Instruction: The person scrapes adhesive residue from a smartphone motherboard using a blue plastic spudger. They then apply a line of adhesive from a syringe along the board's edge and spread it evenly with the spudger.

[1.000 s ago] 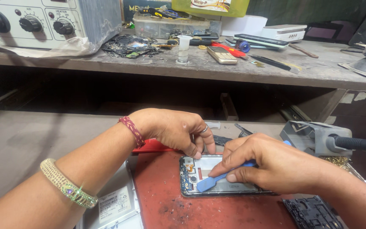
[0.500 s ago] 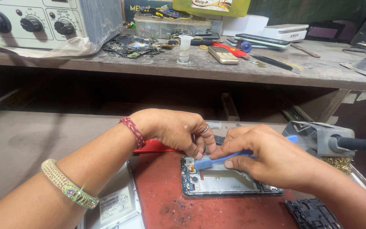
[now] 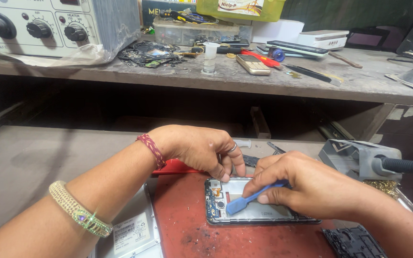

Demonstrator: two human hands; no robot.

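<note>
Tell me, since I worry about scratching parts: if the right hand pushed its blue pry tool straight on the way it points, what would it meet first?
Probably the circuit board at the opened phone's left end; the blue pry tool in the right hand points down-left there, though depth is unclear.

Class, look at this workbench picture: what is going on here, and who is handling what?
A person is working on an opened phone that lies on a red mat. The left hand presses its fingertips on the phone's top edge. The right hand holds a blue plastic pry tool, its flat tip resting inside the phone near the circuit board. A black phone part lies to the right. On the shelf behind sit a grey machine with knobs and a gold keypad phone.
</note>
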